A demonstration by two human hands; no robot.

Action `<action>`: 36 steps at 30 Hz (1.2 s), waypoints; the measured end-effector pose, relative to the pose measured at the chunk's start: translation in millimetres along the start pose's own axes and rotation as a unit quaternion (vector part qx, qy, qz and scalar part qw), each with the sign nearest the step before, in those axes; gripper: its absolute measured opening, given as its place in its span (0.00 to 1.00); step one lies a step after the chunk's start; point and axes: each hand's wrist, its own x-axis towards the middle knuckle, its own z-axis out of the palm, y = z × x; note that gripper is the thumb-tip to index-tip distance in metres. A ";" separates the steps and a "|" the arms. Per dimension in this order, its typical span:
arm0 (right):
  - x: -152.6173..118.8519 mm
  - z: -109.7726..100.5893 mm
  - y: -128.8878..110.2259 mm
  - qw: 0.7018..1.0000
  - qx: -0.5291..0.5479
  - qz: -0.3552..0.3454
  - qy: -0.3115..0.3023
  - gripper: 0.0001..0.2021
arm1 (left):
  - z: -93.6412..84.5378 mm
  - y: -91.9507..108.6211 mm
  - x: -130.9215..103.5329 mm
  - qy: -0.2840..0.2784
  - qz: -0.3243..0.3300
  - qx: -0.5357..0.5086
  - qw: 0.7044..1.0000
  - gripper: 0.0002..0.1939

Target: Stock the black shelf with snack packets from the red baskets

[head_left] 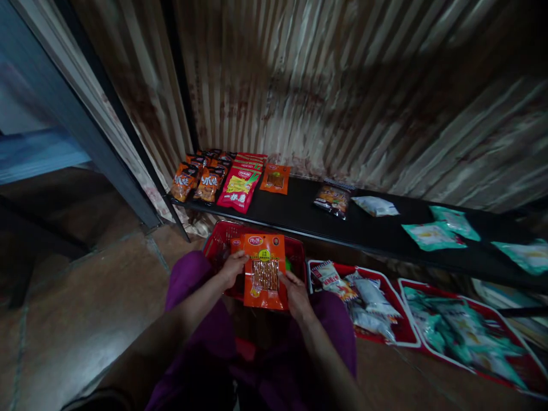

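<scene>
An orange snack packet (pixel 266 297) with a clear window showing brown sticks is held upright in front of me. My left hand (pixel 233 269) grips its left edge, where part of another orange packet shows behind. My right hand (pixel 296 294) closes on the right edge. Behind and below the packet is a red plastic basket (pixel 218 231), its contents mostly covered by what I hold. A like orange packet (pixel 274 180) lies on the black shelf (pixel 291 214), beside a stack of red snack bags (pixel 240 185).
Orange-and-black snack bags (pixel 208 184) fill the shelf's left end. Farther right lie a dark snack bag (pixel 333 198), a white packet (pixel 375 206) and green packets (pixel 434 236). Red baskets of white packets (pixel 374 297) and green packets (pixel 462 328) stand below. A pleated curtain (pixel 299 85) hangs behind.
</scene>
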 end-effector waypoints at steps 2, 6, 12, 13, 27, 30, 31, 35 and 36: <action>-13.3 5.9 -10.2 1.000 0.017 -0.012 -0.004 0.17 | 9.3 7.8 -8.6 0.008 0.035 0.005 0.999 0.14; -28.5 19.5 -27.2 0.999 0.035 -0.031 -0.015 0.17 | 26.5 23.5 -20.6 0.023 0.093 0.010 0.995 0.12; -35.2 31.2 -45.0 0.996 0.040 -0.081 0.005 0.17 | 43.0 44.6 -40.4 0.025 0.133 0.019 0.991 0.08; -36.9 32.4 -48.0 0.996 0.044 -0.082 0.005 0.16 | 44.8 47.5 -43.9 0.024 0.135 0.021 0.990 0.08; -58.1 47.6 -76.5 0.991 0.041 -0.128 -0.002 0.16 | 55.7 77.8 -77.4 -0.004 0.171 0.027 0.985 0.09; -64.7 51.1 -79.5 0.991 0.041 -0.128 -0.002 0.15 | 56.6 83.7 -81.7 -0.018 0.178 0.007 0.984 0.09; -67.7 52.6 -80.6 0.991 0.038 -0.126 -0.007 0.15 | 57.1 85.6 -83.0 -0.023 0.181 0.001 0.983 0.10; -80.8 58.2 -87.7 0.990 0.028 -0.129 -0.039 0.15 | 58.5 89.9 -87.5 -0.025 0.190 -0.004 0.982 0.11; -83.1 59.1 -90.0 0.989 0.028 -0.138 -0.041 0.14 | 58.6 90.0 -88.7 -0.021 0.193 0.000 0.981 0.10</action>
